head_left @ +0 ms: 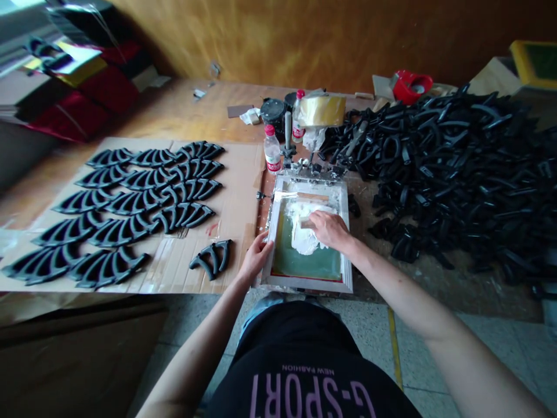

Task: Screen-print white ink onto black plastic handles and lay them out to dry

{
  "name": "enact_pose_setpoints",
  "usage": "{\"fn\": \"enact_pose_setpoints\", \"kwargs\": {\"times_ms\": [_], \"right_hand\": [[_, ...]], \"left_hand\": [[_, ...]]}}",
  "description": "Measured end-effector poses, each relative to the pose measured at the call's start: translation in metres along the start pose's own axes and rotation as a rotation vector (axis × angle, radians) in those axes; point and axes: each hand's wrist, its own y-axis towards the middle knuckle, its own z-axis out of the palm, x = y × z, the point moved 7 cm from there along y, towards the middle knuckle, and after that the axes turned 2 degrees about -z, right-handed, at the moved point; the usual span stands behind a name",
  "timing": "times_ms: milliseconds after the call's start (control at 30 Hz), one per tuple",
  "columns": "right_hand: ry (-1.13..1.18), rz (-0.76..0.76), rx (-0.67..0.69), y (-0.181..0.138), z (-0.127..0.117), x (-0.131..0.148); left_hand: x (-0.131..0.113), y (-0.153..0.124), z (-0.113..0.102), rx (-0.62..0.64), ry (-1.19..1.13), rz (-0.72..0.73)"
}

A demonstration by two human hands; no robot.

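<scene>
A small printing screen with a white frame [343, 278] and green mesh lies flat on the wooden table in front of me. White ink [302, 241] is spread over the mesh. My left hand [256, 258] grips the frame's left edge. My right hand [331, 230] is closed on a small squeegee [307, 222] pressed into the white ink near the middle of the mesh. A single black curved plastic part [212, 259] lies on the cardboard just left of the screen.
Rows of black curved parts [130, 203] lie on a cardboard sheet [237, 174] to the left. A big heap of black parts [456, 168] fills the right. Behind the screen stand two bottles [272, 151], a black tin [273, 113] and a tape roll [322, 110].
</scene>
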Motion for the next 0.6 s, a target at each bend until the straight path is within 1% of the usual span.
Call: {"fn": "enact_pose_setpoints", "kwargs": {"times_ms": [100, 167, 233, 333, 400, 500, 567, 600], "right_hand": [[0.006, -0.210, 0.058, -0.031, 0.003, 0.013], [0.045, -0.297, 0.103, -0.039, 0.000, 0.015], [0.078, -0.287, 0.105, -0.035, -0.005, 0.011], [0.050, -0.170, -0.031, -0.026, -0.008, 0.005], [0.020, -0.170, -0.092, -0.031, -0.001, 0.011], [0.059, -0.256, -0.048, -0.047, 0.012, 0.023], [0.102, -0.238, -0.039, -0.046, 0.008, 0.022], [0.119, -0.201, -0.062, -0.040, 0.001, 0.018]], "left_hand": [[0.003, 0.001, -0.002, -0.012, -0.010, -0.011], [0.003, 0.000, -0.002, -0.027, -0.017, -0.009], [0.001, 0.000, -0.002, -0.040, -0.023, -0.004], [-0.002, -0.002, -0.002, -0.041, -0.030, -0.001], [-0.003, -0.003, -0.002, -0.029, -0.044, -0.003], [-0.004, -0.005, -0.002, -0.026, -0.061, -0.015], [-0.008, -0.007, -0.002, -0.026, -0.073, -0.034], [-0.011, -0.009, -0.002, -0.023, -0.086, -0.044]]}}
